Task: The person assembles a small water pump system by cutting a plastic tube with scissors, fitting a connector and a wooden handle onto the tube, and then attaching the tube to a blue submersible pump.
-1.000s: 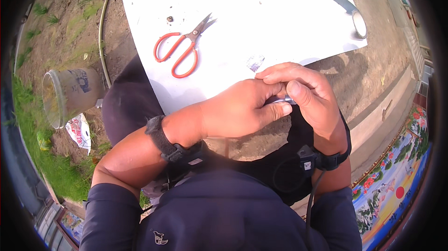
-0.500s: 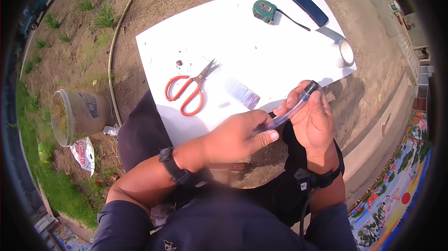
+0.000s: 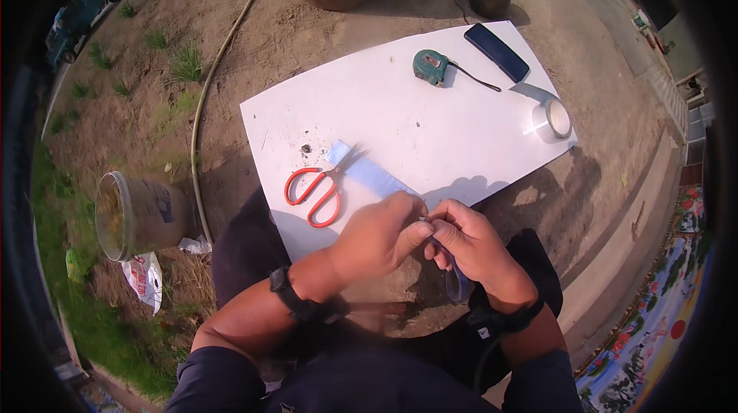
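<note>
Two hands (image 3: 378, 235) (image 3: 478, 253), one tube (image 3: 459, 290), one pair of scissors (image 3: 335, 174), one tape measure (image 3: 430, 67), one phone (image 3: 497, 53), one tape roll (image 3: 544, 122)

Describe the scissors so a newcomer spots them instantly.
Find the large white board. On its near left part, blades at the far end of a pale blue strip, lie the scissors. Their looped red handles set them apart: the tape measure is green, the strip blue.

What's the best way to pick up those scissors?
Probably by the red handles, coming from the near left: the scissors lie with both open loops facing that way, while the pointed blades aim off toward the far right. The left hand is nearer.
</note>
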The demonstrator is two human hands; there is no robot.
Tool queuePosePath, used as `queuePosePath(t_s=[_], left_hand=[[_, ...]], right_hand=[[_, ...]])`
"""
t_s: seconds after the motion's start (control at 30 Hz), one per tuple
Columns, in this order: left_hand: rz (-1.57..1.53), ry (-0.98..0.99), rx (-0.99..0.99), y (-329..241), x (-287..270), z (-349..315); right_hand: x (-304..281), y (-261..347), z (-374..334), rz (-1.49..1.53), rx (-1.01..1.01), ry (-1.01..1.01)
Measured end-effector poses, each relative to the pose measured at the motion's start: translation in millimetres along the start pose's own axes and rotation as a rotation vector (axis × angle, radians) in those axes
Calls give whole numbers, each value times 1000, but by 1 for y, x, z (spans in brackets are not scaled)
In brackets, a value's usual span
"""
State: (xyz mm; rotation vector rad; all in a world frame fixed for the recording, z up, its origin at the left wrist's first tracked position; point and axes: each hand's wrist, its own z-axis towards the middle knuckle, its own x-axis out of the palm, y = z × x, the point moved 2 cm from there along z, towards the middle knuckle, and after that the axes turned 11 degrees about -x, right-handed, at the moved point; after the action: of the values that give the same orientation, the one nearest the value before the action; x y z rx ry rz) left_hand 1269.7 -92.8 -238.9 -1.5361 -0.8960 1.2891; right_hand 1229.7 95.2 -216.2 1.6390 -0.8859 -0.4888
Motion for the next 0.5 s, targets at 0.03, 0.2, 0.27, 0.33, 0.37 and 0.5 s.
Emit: queuePosePath(t_s=[0.03, 0.2, 0.27, 0.33, 0.37, 0.5], left_hand=[[49, -15, 5, -2, -1, 0], [228, -136, 39, -2, -4, 2], [255, -139, 16, 1, -7, 2], [279, -140, -7, 3, -8, 3], [247, -187, 17, 2, -9, 4], [105, -63, -98, -6, -18, 1]], right_hand=[[-1, 2, 0, 21, 42, -15], [-1, 2, 0, -152, -185, 58], [1, 4, 2, -256, -259, 51], [0, 5, 4, -442, -228, 13], [-1, 4, 5, -443, -232, 14], [2, 1, 5, -779, -469, 55]])
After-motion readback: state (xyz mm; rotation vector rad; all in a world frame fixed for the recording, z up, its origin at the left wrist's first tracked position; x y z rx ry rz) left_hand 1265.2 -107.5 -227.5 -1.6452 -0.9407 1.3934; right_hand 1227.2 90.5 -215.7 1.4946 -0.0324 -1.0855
